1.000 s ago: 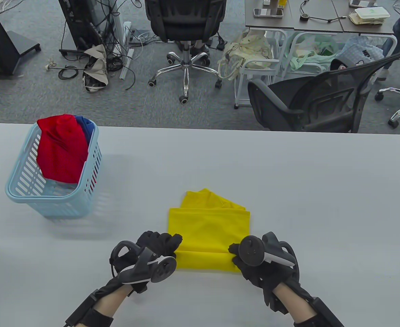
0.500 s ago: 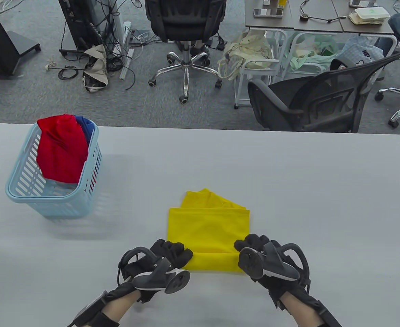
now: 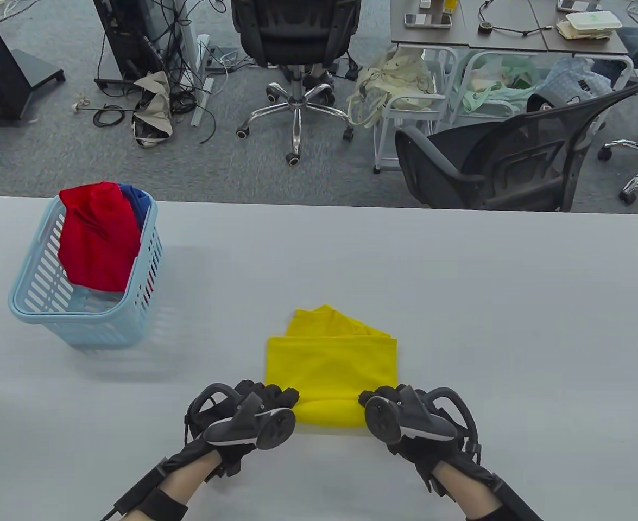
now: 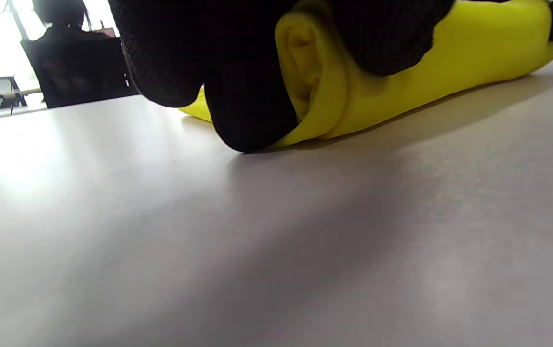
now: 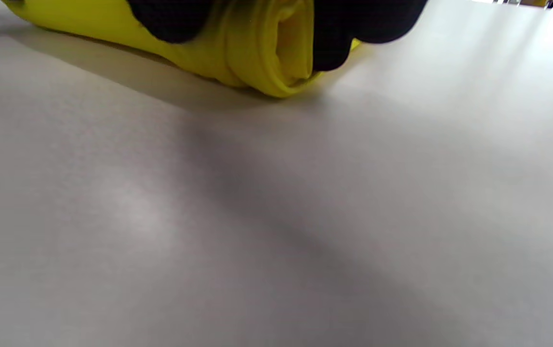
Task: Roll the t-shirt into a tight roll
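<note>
Already the yellow t-shirt (image 3: 330, 364) is lying partly rolled near the table's (image 3: 460, 304) front edge, the left hand (image 3: 253, 404) and right hand (image 3: 400, 410) curling their fingers round the roll's two ends. Bare grey tabletop is stretching wide beyond it, a blue basket (image 3: 88, 320) sitting well apart at far left, office chairs (image 3: 297, 38) standing behind.

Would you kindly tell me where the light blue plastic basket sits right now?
In the table view, the light blue plastic basket stands on the grey table's far left, holding red and blue garments, well left of the yellow t-shirt.
</note>
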Demonstrator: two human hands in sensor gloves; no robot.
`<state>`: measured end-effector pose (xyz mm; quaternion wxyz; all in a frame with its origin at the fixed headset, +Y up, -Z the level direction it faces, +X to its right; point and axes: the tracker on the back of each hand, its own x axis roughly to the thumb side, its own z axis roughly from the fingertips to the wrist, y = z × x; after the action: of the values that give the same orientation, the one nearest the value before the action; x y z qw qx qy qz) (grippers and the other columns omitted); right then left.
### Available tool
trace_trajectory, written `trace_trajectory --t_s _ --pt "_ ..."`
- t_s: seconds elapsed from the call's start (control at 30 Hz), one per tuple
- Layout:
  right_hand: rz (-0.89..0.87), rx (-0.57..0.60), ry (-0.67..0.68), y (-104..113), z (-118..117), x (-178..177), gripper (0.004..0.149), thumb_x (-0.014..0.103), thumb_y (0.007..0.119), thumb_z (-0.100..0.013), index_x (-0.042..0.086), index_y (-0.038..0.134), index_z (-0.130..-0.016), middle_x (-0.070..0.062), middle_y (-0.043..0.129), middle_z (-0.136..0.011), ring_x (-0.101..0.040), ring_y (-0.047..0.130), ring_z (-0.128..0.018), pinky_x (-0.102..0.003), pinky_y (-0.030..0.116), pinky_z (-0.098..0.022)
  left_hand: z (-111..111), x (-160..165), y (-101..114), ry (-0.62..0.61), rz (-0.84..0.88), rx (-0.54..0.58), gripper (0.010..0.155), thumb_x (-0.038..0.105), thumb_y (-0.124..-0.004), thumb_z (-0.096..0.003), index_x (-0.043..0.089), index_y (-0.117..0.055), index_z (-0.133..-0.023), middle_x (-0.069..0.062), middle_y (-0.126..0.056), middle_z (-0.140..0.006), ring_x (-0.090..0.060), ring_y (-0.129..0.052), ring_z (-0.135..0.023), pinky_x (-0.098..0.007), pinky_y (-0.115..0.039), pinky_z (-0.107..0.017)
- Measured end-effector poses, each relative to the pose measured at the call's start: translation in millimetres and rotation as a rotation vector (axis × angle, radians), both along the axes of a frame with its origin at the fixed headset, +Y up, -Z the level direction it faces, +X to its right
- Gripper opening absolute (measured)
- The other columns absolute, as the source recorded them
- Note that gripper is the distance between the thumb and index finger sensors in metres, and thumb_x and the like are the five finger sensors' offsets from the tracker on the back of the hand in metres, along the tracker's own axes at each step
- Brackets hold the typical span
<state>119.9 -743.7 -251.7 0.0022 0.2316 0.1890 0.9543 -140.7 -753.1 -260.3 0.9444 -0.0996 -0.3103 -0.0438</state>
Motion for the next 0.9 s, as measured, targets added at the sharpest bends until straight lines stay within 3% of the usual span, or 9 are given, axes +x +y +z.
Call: trace_trajectory --t_s 0.13,0.2,0.33,0.47,0.6,0.67,0.73,0.8,0.9 --pt "-0.158 -0.149 -0.031 -6 -4 11 0.053 0.036 0.053 -0.065 0.021 0.045 -0.115 -0.011 0.068 -0.105 -0.030 0.083 -0.081 -0.048 0.070 -0.060 -10 -16 1 0.074 0.157 -0.216 0.053 0.041 -0.061 -0.0549 0.022 -0.071 -0.103 -0.002 -0.099 -0.082 -0.019 -0.103 -0.064 -0.048 -0.082 -0.063" --pt "-0.138 -0.139 -0.037 -6 -6 10 0.052 0.035 0.051 -0.065 0.022 0.047 -0.115 -0.010 0.069 -0.104 -0.029 0.084 -0.079 -0.047 0.071 -0.060 -11 -19 1 0.093 0.143 -0.179 0.054 0.044 -0.058 -0.0553 0.023 -0.071 -0.103 -0.002 -0.098 -0.082 -0.021 -0.102 -0.065 -0.049 -0.081 -0.064" --pt "-0.118 -0.131 -0.053 -7 -6 8 0.051 0.035 0.050 -0.065 0.023 0.048 -0.115 -0.009 0.069 -0.104 -0.028 0.084 -0.078 -0.047 0.071 -0.060 -9 -22 4 0.103 -0.087 0.027 0.054 0.046 -0.054 -0.0551 0.027 -0.069 -0.104 -0.001 -0.093 -0.091 -0.022 -0.099 -0.074 -0.049 -0.078 -0.067" --pt "-0.124 -0.136 -0.057 -7 -6 9 0.051 0.036 0.050 -0.065 0.023 0.047 -0.115 -0.008 0.069 -0.104 -0.028 0.084 -0.079 -0.047 0.071 -0.060 1 -19 17 0.080 -0.022 0.118 0.063 0.049 -0.059 -0.0537 0.025 -0.054 -0.111 -0.006 -0.077 -0.106 -0.025 -0.088 -0.088 -0.052 -0.072 -0.072" --pt "-0.127 -0.135 -0.059 -8 -6 9 0.051 0.036 0.050 -0.065 0.023 0.047 -0.115 -0.009 0.069 -0.104 -0.028 0.084 -0.079 -0.047 0.071 -0.060 21 3 19 -0.086 0.041 0.185 0.060 0.050 -0.068 -0.0508 0.037 -0.058 -0.108 -0.005 -0.078 -0.106 -0.024 -0.089 -0.088 -0.052 -0.072 -0.072" --pt "-0.132 -0.126 -0.064 -7 -6 9 0.051 0.036 0.051 -0.065 0.023 0.049 -0.115 -0.008 0.070 -0.104 -0.028 0.085 -0.079 -0.047 0.071 -0.060 26 14 11 -0.137 -0.034 0.202 0.058 0.051 -0.071 -0.0486 0.038 -0.065 -0.105 -0.002 -0.083 -0.103 -0.022 -0.093 -0.086 -0.051 -0.075 -0.071" --pt "-0.129 -0.108 -0.100 -5 -5 10 0.050 0.037 0.052 -0.065 0.024 0.052 -0.114 -0.007 0.072 -0.103 -0.028 0.086 -0.078 -0.046 0.072 -0.059 27 19 3 -0.153 -0.127 0.229 0.062 0.053 -0.071 -0.0473 0.037 -0.062 -0.106 -0.001 -0.081 -0.105 -0.020 -0.092 -0.087 -0.049 -0.075 -0.072" --pt "-0.083 -0.052 -0.161 -2 -5 13 0.051 0.043 0.055 -0.066 0.023 0.055 -0.113 -0.007 0.073 -0.103 -0.029 0.087 -0.079 -0.047 0.072 -0.059 23 21 -4 -0.144 -0.174 0.234 0.066 0.054 -0.072 -0.0469 0.035 -0.057 -0.109 -0.001 -0.078 -0.107 -0.020 -0.090 -0.089 -0.048 -0.075 -0.073" --pt "0.060 0.151 -0.227 9 1 14 0.060 0.050 0.062 -0.064 0.022 0.047 -0.115 -0.012 0.059 -0.110 -0.032 0.077 -0.086 -0.050 0.066 -0.064 16 19 -9 -0.122 -0.155 0.190 0.069 0.054 -0.072 -0.0467 0.032 -0.056 -0.110 -0.002 -0.078 -0.107 -0.020 -0.090 -0.089 -0.048 -0.075 -0.072"
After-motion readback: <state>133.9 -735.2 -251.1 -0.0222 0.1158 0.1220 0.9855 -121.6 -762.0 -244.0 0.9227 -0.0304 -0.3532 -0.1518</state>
